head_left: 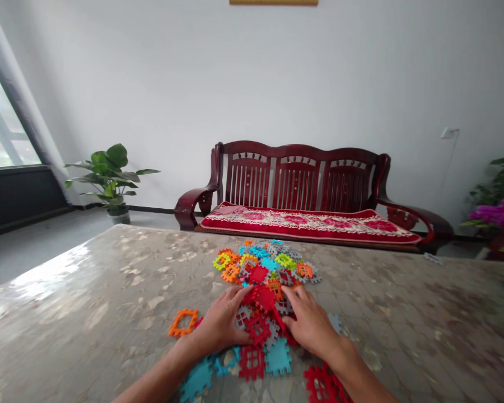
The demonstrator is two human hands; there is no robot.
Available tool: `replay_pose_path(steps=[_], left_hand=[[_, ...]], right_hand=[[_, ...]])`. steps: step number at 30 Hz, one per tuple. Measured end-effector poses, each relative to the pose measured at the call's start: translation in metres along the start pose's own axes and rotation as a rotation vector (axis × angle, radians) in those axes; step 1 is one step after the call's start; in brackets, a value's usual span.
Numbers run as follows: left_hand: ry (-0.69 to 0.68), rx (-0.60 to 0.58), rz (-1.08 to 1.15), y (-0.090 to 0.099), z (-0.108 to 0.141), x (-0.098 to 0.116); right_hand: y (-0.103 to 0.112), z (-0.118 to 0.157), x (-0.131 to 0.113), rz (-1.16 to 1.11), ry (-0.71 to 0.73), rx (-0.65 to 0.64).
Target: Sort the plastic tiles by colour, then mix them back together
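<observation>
A pile of interlocking plastic building tiles in several colours lies between my two hands. On the pile's left is my left hand [223, 320], its thumb and fingers spread apart, with the fingertips by a solid red tile [264, 298]. My right hand [309, 320] curves around the other side, fingers apart, its thumb beside a red tile [279, 320] tilted on edge. An orange window tile [274, 288] sits near the right fingertips. Between the wrists are a dark red window tile [251, 362] and a light blue tile [278, 356]. Parts of the pile are hidden under my hands.
More tiles [269, 263] heap up farther back on the patterned tabletop [121, 302]. An orange frame tile [183, 323] lies left, red tiles [324, 383] near my right forearm, a grey piece [433, 258] far right. Beyond stands a wooden bench [296, 179].
</observation>
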State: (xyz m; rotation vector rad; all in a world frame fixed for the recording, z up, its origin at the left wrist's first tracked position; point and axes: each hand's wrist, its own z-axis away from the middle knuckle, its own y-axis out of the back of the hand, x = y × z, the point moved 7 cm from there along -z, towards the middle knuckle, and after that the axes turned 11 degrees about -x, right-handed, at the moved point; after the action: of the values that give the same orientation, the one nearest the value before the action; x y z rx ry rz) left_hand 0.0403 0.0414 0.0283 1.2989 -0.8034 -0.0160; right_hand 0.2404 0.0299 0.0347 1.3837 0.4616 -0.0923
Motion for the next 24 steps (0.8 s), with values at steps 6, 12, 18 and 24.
replay_pose_path(steps=[6, 12, 18, 24], left_hand=[[0.064, 0.095, 0.144, -0.008, -0.004, -0.001], [0.110, 0.120, 0.301, -0.010, -0.006, -0.004], [0.065, 0.157, 0.458, -0.008, -0.008, 0.003], [-0.023, 0.067, 0.706, -0.016, -0.010, 0.024]], right_hand=[[-0.003, 0.000, -0.009, 0.067, 0.040, 0.063], [-0.008, -0.002, -0.018, 0.045, 0.082, 0.090], [-0.005, 0.000, -0.028, 0.006, 0.087, 0.137], [-0.004, 0.000, -0.032, -0.167, 0.159, 0.185]])
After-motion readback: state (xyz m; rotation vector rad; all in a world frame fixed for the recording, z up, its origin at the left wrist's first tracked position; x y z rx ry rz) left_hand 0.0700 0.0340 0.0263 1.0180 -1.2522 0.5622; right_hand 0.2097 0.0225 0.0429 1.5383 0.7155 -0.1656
